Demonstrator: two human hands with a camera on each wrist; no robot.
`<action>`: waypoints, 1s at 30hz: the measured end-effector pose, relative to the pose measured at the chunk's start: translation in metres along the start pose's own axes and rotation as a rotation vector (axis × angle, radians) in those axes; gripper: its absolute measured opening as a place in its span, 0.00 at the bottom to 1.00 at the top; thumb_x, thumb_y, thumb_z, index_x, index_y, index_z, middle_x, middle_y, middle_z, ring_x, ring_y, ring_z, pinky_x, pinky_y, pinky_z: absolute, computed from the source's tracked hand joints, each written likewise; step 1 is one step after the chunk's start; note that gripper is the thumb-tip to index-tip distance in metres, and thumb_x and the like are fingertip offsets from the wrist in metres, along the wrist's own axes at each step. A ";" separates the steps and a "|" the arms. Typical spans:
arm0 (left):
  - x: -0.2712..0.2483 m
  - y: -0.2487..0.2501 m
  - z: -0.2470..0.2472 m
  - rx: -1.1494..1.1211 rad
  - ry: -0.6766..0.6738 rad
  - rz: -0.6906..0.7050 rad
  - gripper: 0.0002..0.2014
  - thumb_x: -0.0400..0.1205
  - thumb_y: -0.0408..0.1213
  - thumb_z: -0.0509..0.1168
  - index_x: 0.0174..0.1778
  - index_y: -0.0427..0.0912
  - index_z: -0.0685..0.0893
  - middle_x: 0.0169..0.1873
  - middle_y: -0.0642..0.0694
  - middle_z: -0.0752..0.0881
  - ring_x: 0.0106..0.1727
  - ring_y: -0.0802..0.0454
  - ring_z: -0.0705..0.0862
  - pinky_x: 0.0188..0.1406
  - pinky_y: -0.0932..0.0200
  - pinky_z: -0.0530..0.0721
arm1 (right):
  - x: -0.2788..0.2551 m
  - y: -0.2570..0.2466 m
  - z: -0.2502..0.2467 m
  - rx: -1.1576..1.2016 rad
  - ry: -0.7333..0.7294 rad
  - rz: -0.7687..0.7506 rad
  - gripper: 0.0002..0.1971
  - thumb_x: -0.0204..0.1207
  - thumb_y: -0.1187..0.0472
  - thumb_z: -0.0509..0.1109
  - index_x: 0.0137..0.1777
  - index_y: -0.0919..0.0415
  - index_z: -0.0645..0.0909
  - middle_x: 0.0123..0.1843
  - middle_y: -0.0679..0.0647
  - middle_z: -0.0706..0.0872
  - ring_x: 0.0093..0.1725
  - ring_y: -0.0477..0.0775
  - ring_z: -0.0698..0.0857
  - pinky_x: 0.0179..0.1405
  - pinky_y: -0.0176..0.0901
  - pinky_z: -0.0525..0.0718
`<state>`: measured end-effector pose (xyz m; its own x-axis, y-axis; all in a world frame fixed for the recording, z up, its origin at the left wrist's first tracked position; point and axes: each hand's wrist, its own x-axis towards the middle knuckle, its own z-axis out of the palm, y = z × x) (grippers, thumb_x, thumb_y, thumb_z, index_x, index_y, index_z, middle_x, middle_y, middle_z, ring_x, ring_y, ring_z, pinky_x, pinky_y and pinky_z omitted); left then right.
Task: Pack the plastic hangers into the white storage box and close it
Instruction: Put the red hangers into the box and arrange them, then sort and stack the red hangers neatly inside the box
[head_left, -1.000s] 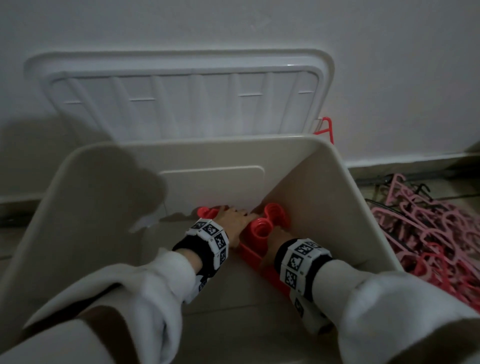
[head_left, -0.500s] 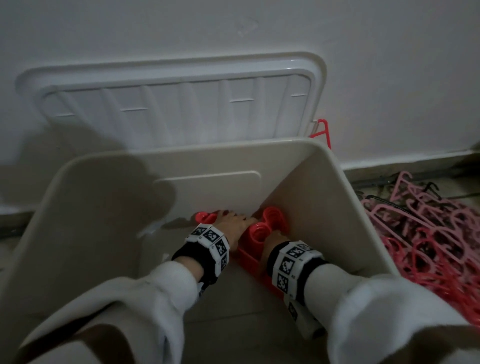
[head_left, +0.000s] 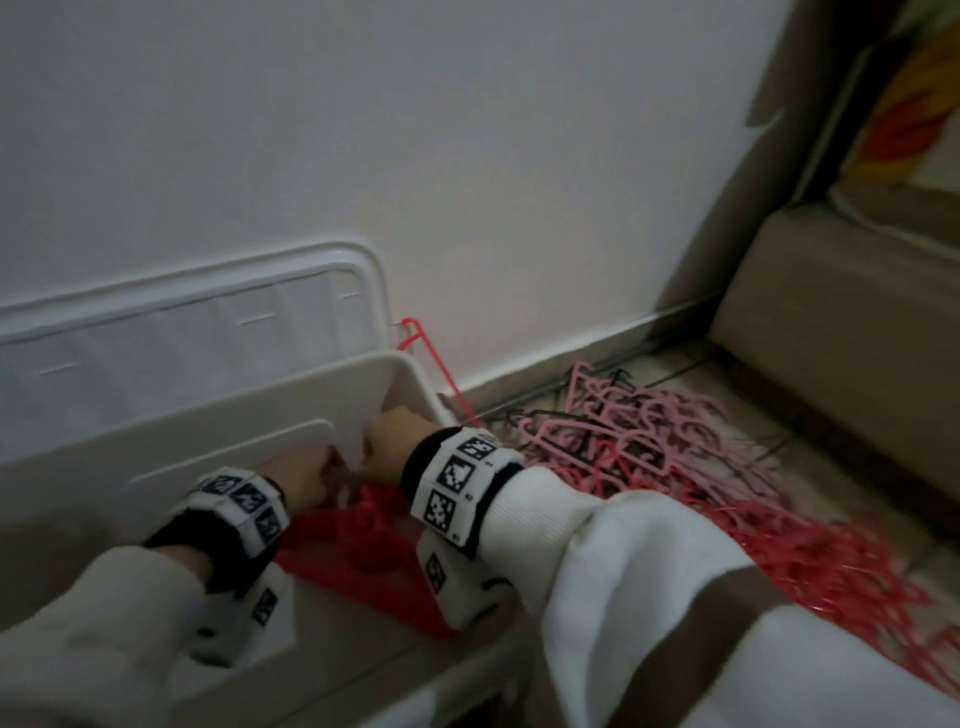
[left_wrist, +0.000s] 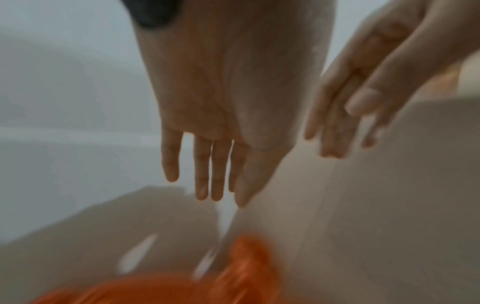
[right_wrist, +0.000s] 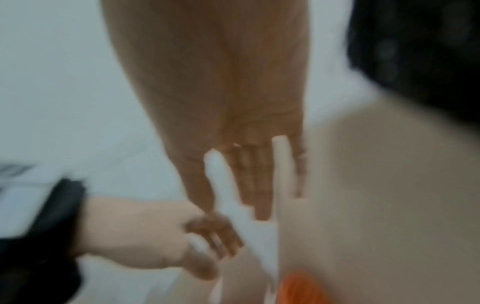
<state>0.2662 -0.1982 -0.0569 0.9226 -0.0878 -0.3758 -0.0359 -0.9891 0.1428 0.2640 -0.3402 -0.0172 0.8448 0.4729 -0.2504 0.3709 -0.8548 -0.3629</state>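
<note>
Both hands had lifted off the red hangers (head_left: 363, 551) in the box (head_left: 218, 415) since a second earlier, and the view had swung right. Nearest, the left hand (head_left: 301, 480) and right hand (head_left: 395, 436) hung over that stack with fingers straight, holding nothing; the wrist views showed each grip released. Right of the box, a tangled heap of pink and red hangers (head_left: 675, 467) lay on the floor, not yet packed. Behind the box, the lid (head_left: 182, 322) leaned on the wall. Such hangers probably are light, stiff and prone to snag; gathering several by their hooks seems wisest.
</note>
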 end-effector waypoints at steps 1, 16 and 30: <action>-0.003 0.004 -0.008 -0.041 0.068 0.025 0.13 0.81 0.41 0.64 0.57 0.38 0.83 0.55 0.40 0.85 0.60 0.43 0.83 0.58 0.56 0.78 | -0.004 0.007 -0.008 0.016 0.033 -0.005 0.16 0.77 0.58 0.69 0.61 0.65 0.81 0.60 0.64 0.85 0.60 0.61 0.84 0.56 0.45 0.80; -0.078 0.210 -0.063 -0.153 0.312 0.568 0.10 0.78 0.31 0.63 0.51 0.42 0.86 0.43 0.42 0.87 0.48 0.42 0.85 0.44 0.58 0.76 | -0.225 0.207 -0.032 0.020 0.086 0.488 0.20 0.77 0.60 0.69 0.67 0.66 0.75 0.65 0.63 0.81 0.65 0.60 0.79 0.58 0.43 0.75; 0.022 0.303 0.095 0.211 -0.160 0.267 0.24 0.85 0.42 0.57 0.74 0.33 0.66 0.54 0.37 0.82 0.39 0.47 0.81 0.42 0.54 0.80 | -0.295 0.331 0.056 0.124 -0.064 0.876 0.42 0.73 0.56 0.74 0.80 0.64 0.53 0.76 0.65 0.69 0.73 0.61 0.72 0.68 0.49 0.74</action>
<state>0.2392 -0.5115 -0.1092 0.7986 -0.3471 -0.4916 -0.3611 -0.9299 0.0699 0.1162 -0.7505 -0.1132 0.7814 -0.3261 -0.5321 -0.4462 -0.8880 -0.1111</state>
